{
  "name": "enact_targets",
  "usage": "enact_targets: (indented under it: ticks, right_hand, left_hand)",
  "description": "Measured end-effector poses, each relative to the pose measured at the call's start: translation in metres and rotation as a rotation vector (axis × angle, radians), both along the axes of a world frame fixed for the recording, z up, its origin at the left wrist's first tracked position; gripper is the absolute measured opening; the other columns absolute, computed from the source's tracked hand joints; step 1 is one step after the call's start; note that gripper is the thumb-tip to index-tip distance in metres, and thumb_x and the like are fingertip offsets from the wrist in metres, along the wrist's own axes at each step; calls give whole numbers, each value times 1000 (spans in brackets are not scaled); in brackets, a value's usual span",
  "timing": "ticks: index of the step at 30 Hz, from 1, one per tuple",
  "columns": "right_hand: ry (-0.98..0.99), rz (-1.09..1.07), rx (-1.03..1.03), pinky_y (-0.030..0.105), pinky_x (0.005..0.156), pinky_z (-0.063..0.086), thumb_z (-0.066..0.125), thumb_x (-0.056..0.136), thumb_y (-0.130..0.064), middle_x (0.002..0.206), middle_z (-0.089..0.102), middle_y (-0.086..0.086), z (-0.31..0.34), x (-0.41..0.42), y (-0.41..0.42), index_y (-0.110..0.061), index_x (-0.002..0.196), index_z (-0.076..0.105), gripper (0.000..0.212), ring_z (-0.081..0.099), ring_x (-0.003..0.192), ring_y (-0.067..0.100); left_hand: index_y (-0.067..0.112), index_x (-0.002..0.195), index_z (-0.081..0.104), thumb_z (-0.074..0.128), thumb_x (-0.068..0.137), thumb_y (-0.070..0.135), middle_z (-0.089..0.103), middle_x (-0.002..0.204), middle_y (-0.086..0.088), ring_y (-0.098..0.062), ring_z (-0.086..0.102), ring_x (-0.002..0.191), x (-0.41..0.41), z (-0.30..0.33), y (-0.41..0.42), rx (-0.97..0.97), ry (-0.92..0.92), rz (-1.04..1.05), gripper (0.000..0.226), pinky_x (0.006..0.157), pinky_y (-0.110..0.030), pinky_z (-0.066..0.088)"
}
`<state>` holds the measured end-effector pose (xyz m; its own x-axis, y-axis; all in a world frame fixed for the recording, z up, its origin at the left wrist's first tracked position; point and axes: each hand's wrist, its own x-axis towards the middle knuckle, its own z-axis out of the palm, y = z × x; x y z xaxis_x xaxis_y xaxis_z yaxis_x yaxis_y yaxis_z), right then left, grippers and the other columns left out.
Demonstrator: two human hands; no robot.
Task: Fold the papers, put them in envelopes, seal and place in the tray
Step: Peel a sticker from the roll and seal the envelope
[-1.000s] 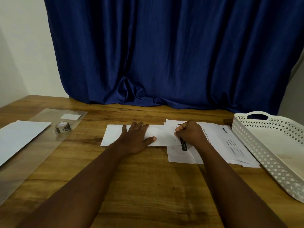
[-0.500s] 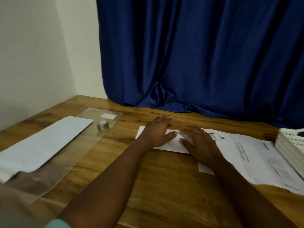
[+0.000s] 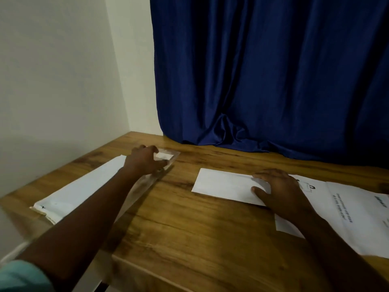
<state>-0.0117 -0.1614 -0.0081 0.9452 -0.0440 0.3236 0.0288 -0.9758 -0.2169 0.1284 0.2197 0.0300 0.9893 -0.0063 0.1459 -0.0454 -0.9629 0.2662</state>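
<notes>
While the fingers [image 3: 265, 176] of the right hand [image 3: 280, 190] are lying straight and spread, they are pressing flat on the right end of the white envelope [image 3: 223, 185], thumb resting on its near edge. That envelope is lying flat on the wooden table [image 3: 189, 228], mid-right, overlapping the left edge of the printed papers [image 3: 345, 209], which are spreading out to the right under the right wrist and running off the frame edge. The left hand [image 3: 143, 159] is reaching far left over the upper end of the clear plastic sleeve [image 3: 168, 159]; its fingers are curling down at the sleeve's top, but the frame is blurry there, so I cannot tell whether they are gripping anything. A small white label [image 3: 165, 155] is showing through the sleeve just past the fingertips. Beside the sleeve, further left, a long white envelope stack [image 3: 80, 190] is lying along the table's left side, partly under the left forearm. A teal sleeve cuff [image 3: 21, 277] is showing at bottom left. A blue curtain [image 3: 263, 70] is hanging behind the table, its hem bunching on the tabletop, with a white wall [image 3: 59, 70] to the left.
</notes>
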Motion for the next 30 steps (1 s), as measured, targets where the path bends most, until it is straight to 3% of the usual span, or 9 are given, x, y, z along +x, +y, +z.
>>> enact_targets:
  ticks: [3, 6, 12, 15, 18, 20, 22, 27, 30]
  right_hand:
    - [27, -19, 2, 42, 118, 24, 56, 96, -54, 153, 46, -4, 1, 2, 0, -31, 145, 49, 55, 35, 143, 20]
    - [58, -14, -6, 43, 118, 25, 54, 95, -57, 154, 45, -5, -3, 5, -4, -34, 146, 48, 56, 34, 144, 19]
    - [94, -4, -13, 43, 119, 24, 50, 95, -61, 155, 43, -8, -9, 11, -11, -38, 147, 45, 57, 32, 145, 17]
    - [117, -1, -18, 44, 120, 23, 47, 94, -64, 156, 42, -8, -12, 14, -13, -39, 147, 44, 58, 32, 145, 17]
    - [66, -1, -14, 43, 119, 24, 49, 95, -61, 153, 45, -9, -7, 9, -11, -39, 145, 48, 55, 34, 144, 17]
    - [22, -5, 41, 40, 117, 26, 53, 95, -58, 150, 49, -9, -3, 5, -8, -38, 142, 52, 51, 36, 141, 16]
    - [-30, 12, 139, 37, 113, 31, 58, 94, -54, 145, 54, -10, -1, 2, -4, -36, 137, 58, 47, 41, 137, 14]
    - [-152, 36, 663, 17, 91, 43, 69, 91, -42, 122, 62, -19, 12, -9, 7, -29, 126, 66, 37, 56, 112, -1]
    - [-222, 37, 957, 18, 87, 52, 71, 91, -34, 111, 71, -15, 22, -11, 6, -27, 118, 69, 28, 64, 102, -1]
  left_hand:
    - [24, 132, 59, 73, 72, 75, 68, 121, -4, -22, 62, 108, -1, -7, 11, 14, 142, 23, 80, 93, -40, 55]
    - [23, 124, 64, 74, 72, 75, 68, 100, 1, -17, 63, 93, -6, -10, 11, -10, 136, 28, 75, 82, -34, 55]
    - [24, 103, 57, 65, 82, 74, 68, 97, 2, -19, 64, 95, -10, -3, -3, 3, 116, 60, 54, 83, -36, 54]
    - [14, 109, 66, 61, 94, 54, 68, 93, 0, -18, 64, 88, -4, 0, -6, -13, 113, 74, 43, 76, -33, 53]
    - [14, 111, 64, 61, 94, 52, 64, 98, 2, -18, 60, 90, -5, 7, -22, -74, -22, 33, 41, 76, -33, 48]
    - [17, 112, 60, 72, 87, 54, 63, 103, 3, -19, 61, 95, -8, 13, -44, -277, -71, -52, 47, 78, -33, 48]
    - [14, 112, 63, 79, 83, 47, 70, 105, 1, -20, 68, 96, -14, 18, -72, -640, 4, -161, 47, 76, -30, 53]
    - [16, 121, 67, 68, 95, 34, 77, 115, -8, -24, 72, 108, -33, 11, -153, -1307, 463, -442, 32, 98, -43, 54]
    - [16, 116, 67, 69, 92, 36, 75, 112, -7, -25, 70, 105, -43, -3, -192, -1553, 647, -482, 31, 105, -51, 50]
